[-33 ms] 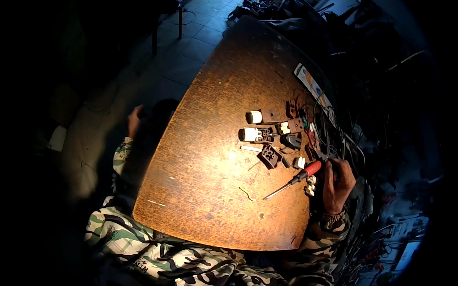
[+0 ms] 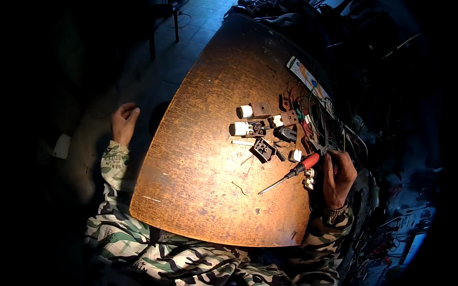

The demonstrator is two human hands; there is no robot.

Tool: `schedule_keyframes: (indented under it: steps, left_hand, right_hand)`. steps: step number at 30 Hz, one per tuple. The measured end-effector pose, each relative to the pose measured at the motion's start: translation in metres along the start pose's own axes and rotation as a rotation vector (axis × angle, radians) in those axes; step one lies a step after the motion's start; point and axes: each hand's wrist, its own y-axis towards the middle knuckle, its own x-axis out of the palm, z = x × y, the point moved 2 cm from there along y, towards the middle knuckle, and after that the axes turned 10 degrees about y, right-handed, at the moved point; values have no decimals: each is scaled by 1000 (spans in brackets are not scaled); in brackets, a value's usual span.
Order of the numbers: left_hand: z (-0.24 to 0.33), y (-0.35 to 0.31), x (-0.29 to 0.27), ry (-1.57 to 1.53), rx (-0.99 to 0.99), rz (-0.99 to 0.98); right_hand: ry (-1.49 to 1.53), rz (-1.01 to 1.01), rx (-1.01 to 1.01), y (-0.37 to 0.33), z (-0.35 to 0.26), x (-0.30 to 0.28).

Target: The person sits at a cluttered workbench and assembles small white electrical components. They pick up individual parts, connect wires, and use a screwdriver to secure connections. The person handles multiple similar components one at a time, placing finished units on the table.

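Note:
My right hand (image 2: 338,176) rests knuckles up at the right edge of the round wooden table (image 2: 200,157), fingers curled toward a tangle of wires (image 2: 327,126). A red-handled screwdriver (image 2: 292,173) lies just left of it, handle by the thumb; whether the hand grips anything is hidden. My left hand (image 2: 124,123) hangs off the table's left side, holding nothing, fingers loosely apart. Dismantled plug parts lie ahead of the right hand: two white cylinders (image 2: 241,120), brown shells (image 2: 288,117) and a black base (image 2: 264,148).
Small white connectors (image 2: 309,177) sit next to my right hand, and a bent wire piece (image 2: 241,189) lies mid-table. A printed flat strip (image 2: 305,76) lies at the far right rim. Dark clutter and cables fill the right side. A chair leg (image 2: 151,43) stands on the tiled floor.

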Motion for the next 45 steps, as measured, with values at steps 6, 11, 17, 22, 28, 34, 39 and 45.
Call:
schedule_keyframes:
  steps: [6, 11, 17, 22, 28, 34, 39, 45]
  left_hand:
    - [196, -36, -111, -194, 456, 46]
    - [313, -72, -82, 126, 765, -197]
    - [337, -59, -9, 170, 552, -216]
    - [309, -55, 4, 201, 626, -401]
    - [302, -64, -6, 324, 698, -490]
    - [309, -66, 1, 456, 681, -586]
    - [308, -67, 6, 464, 710, -560]
    - [303, -68, 2, 483, 735, -510]
  right_hand:
    - [132, 49, -98, -2, -7, -12]
    - [193, -112, -65, 7, -28, -33]
    - [261, -293, -284, 35, -88, -34]
    - [283, -283, -225, 30, -56, 29]
    - [271, -226, -208, 26, -45, 57]
    - [230, -220, -186, 25, -43, 53]
    - [249, -180, -182, 22, -44, 52]
    - [345, -212, -188, 20, -57, 46]
